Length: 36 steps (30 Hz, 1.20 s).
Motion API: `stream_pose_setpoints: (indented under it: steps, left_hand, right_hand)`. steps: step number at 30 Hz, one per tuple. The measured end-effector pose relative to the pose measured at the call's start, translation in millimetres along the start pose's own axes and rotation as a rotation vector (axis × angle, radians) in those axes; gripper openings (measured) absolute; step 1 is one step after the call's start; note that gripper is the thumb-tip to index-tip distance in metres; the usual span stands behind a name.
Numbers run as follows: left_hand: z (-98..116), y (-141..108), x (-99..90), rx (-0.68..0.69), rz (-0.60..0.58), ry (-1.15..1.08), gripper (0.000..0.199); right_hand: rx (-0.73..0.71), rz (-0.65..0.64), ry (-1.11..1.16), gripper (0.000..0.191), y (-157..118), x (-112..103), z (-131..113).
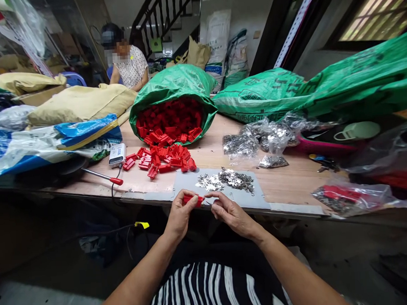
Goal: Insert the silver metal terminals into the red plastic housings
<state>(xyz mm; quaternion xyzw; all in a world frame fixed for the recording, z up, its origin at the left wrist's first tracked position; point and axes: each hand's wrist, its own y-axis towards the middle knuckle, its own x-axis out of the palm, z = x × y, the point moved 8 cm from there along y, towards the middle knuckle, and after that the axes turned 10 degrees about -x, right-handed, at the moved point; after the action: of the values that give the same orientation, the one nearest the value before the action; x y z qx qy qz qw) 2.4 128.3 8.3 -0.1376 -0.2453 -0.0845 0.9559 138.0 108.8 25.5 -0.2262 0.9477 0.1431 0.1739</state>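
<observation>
My left hand (180, 213) is closed around a small red plastic part (190, 200), holding it level just over the table's front edge. Close beside its right end is my right hand (229, 213), with thumb and fingers bent into a pinch. A thin, greyish metal piece (208, 203) shows at the right fingertips, too small to make out well. Behind the hands, a grey mat (186, 183) bears a pile of shiny flat metal pieces (210, 183) and a darker pile of small metal clips (238, 180). Loose red plastic parts (169, 158) lie heaped beyond the mat.
A green sack (181, 80) spills red parts. Left are a white device (117, 155) and a red-handled tool (115, 181). Clear bags of metal pieces (240, 143), a pink basket (327, 148) and a bag with red parts (354, 194) stand right. Another person (129, 65) sits behind.
</observation>
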Motion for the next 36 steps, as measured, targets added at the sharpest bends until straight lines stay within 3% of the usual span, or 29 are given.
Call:
stream_pose_setpoints:
  steps: [3,9,16,22,28,32,36]
  left_hand:
    - [-13,-5,7.7,-0.188,-0.076,-0.324,0.022]
    - [-31,-11,7.6,-0.378,-0.012,-0.542,0.013]
    - [-37,-13,15.1,-0.437,-0.024,-0.607,0.016]
    - [-40,-11,15.3,-0.412,-0.079,-0.623,0.013]
    - [-55,-14,-2.6,-0.426,-0.035,-0.462,0.017]
    - [-85,-14,-27.8,-0.529,0.068,-0.15,0.032]
    - [-101,-5,-50.0,-0.49,0.151,-0.069,0.045]
  right_hand:
    - [-0.014,-0.043,0.019,0.041,2,7,-7]
    - [-0.039,-0.025,-0.026,0.039,7,12,-12]
    - [-0.112,0.037,-0.161,0.031,8,4,-22]
    - [-0.049,0.07,-0.052,0.036,8,7,-3]
    - [0.001,0.087,-0.147,0.041,13,-2,6]
    - [0.029,0.155,-0.364,0.037,28,-22,8]
    - [-0.024,0.169,-0.616,0.028,54,-35,4]
